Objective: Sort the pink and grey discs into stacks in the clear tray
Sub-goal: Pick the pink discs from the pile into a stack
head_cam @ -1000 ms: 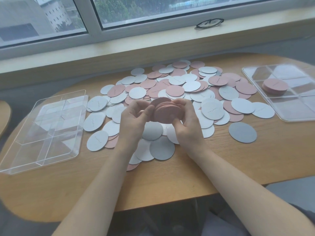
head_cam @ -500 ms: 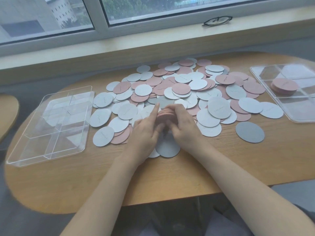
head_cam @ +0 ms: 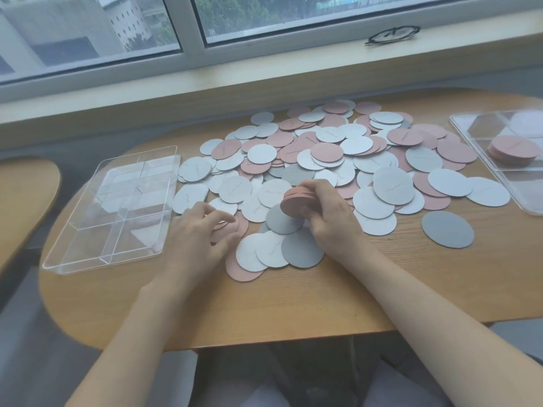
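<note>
A heap of pink and grey discs (head_cam: 338,160) covers the middle of the wooden table (head_cam: 293,301). My right hand (head_cam: 332,218) grips a small stack of pink discs (head_cam: 296,201) just above the heap's near edge. My left hand (head_cam: 202,230) lies to its left, fingers curled over a pink disc (head_cam: 232,230) lying flat on the table. A clear divided tray (head_cam: 117,207) stands at the left with no discs in it. A second clear tray (head_cam: 505,160) at the right holds a pink stack (head_cam: 512,149).
One dark grey disc (head_cam: 447,229) lies alone right of the heap. A pair of glasses (head_cam: 392,35) rests on the window sill behind. Another table's edge (head_cam: 26,201) shows at the far left.
My left hand has let go of the pink stack and moved left and down onto a flat pink disc. My right hand keeps the stack alone.
</note>
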`<state>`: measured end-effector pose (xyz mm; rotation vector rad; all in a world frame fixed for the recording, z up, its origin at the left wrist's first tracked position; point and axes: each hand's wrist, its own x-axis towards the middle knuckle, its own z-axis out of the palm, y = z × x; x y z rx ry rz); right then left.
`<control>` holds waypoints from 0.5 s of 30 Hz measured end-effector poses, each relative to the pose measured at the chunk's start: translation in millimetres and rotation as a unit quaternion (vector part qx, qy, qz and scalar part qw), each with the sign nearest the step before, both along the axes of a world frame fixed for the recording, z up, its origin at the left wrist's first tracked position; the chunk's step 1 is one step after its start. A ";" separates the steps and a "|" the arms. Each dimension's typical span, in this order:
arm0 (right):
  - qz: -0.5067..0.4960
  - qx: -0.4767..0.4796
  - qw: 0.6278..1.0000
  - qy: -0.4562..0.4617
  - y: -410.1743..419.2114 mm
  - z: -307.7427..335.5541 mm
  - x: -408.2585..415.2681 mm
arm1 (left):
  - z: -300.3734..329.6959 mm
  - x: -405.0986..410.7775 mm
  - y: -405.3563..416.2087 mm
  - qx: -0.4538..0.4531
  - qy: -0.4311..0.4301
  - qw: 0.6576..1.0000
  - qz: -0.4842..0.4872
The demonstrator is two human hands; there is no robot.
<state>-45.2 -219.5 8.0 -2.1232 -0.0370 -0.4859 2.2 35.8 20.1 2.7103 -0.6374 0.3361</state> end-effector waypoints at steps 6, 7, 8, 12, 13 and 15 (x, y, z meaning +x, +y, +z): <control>0.002 -0.003 1.000 0.002 0.7 -0.4 -1.2 | 2.4 -6.3 10.8 0.057 -0.007 0.998 0.003; 0.002 -0.002 1.000 0.003 0.7 -0.6 -1.4 | 2.6 -5.4 11.1 0.062 -0.003 0.998 0.005; 0.002 -0.001 1.000 0.004 0.6 -0.6 -1.5 | 2.4 -4.1 11.6 0.068 0.000 0.998 0.004; 0.000 -0.003 1.000 0.003 0.6 -0.7 -1.1 | -1.1 2.9 13.5 0.097 -0.020 0.995 -0.009; 0.000 -0.003 1.000 0.003 0.6 -0.8 -1.1 | -2.5 4.5 13.9 0.105 -0.036 0.994 -0.013; 0.000 -0.003 1.000 0.004 0.2 -1.2 -1.2 | -5.2 6.4 14.5 0.118 -0.078 0.990 -0.025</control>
